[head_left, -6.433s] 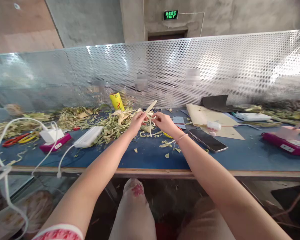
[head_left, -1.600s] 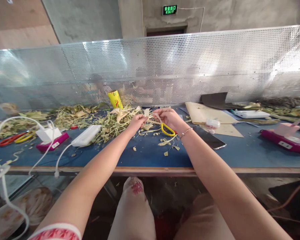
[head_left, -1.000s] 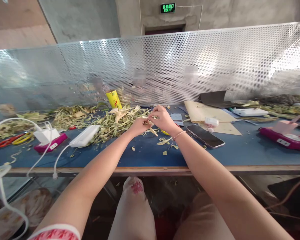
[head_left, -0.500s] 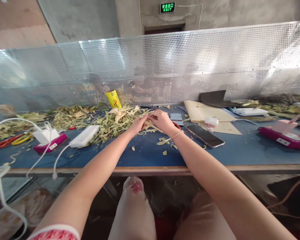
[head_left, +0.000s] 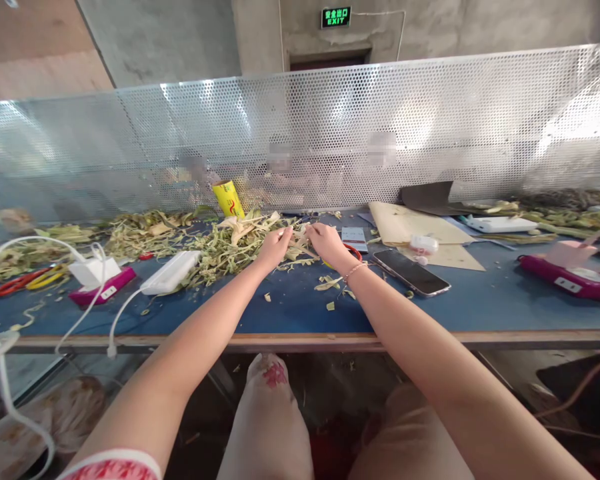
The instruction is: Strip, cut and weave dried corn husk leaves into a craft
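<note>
My left hand [head_left: 276, 247] is closed in a pinch at the right edge of a heap of dried plant stems and leaves [head_left: 225, 250]. Just to its right, my right hand [head_left: 325, 241], with a bracelet at the wrist, is pinched closed too. A small gap separates the fingertips; what they hold is too small to make out. Pale dry strips [head_left: 300, 252] show between and below the hands. Partly hidden by my right hand are scissors with a red handle [head_left: 353, 251]. Loose leaf scraps [head_left: 329, 283] lie on the blue tabletop [head_left: 290, 310] nearer to me.
Right of my hands lie a smartphone [head_left: 413, 272], a white earbud case [head_left: 424, 245] and brown paper [head_left: 415, 223]. A white power bank [head_left: 171, 272] and a purple socket block [head_left: 103, 287] with cables stand left. Behind the yellow tube [head_left: 229, 199] runs a perforated metal screen [head_left: 320, 113].
My hands were together, fingertips meeting; now they have moved slightly apart, the left one leftward. The things on the table have stayed where they were.
</note>
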A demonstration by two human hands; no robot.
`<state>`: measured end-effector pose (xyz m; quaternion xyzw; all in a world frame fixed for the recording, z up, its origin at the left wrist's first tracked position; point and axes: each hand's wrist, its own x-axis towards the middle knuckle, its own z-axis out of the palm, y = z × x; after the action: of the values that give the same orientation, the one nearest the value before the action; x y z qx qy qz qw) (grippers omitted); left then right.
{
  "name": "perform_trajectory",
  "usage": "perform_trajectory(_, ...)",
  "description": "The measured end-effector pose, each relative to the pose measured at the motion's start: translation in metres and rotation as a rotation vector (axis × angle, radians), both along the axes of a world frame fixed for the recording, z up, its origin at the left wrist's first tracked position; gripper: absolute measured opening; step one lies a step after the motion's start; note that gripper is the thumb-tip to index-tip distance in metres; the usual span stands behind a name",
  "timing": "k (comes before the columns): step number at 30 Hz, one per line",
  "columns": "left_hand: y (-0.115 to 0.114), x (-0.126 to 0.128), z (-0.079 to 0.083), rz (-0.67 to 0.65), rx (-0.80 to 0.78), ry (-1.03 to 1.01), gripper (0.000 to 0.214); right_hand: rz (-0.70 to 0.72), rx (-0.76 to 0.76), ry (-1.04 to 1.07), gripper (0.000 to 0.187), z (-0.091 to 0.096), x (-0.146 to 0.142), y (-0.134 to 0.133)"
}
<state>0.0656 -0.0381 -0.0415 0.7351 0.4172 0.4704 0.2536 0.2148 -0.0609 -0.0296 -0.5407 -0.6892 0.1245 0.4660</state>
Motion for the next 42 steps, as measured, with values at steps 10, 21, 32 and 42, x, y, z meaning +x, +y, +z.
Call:
perform_trajectory(10, -0.011, 0.005, 0.004, -0.12, -0.019, 0.067, 0.036, 0.287, -0.281, 0.54, 0.022, 0.0, 0.0, 0.0)
perform_trajectory(21, -0.004, 0.004, 0.0, -0.14, -0.083, 0.108, 0.043, 0.394, -0.101, 0.641, 0.024, -0.003, 0.0, 0.005)
perform_trajectory(32, -0.002, 0.005, 0.002, -0.106, -0.248, 0.004, 0.03, 0.502, -0.046, 0.279, 0.03, 0.003, 0.004, -0.006)
perform_trajectory(42, -0.004, 0.007, 0.002, -0.203, -0.413, -0.306, 0.019, 0.433, -0.022, 0.116, 0.032, -0.001, 0.003, -0.006)
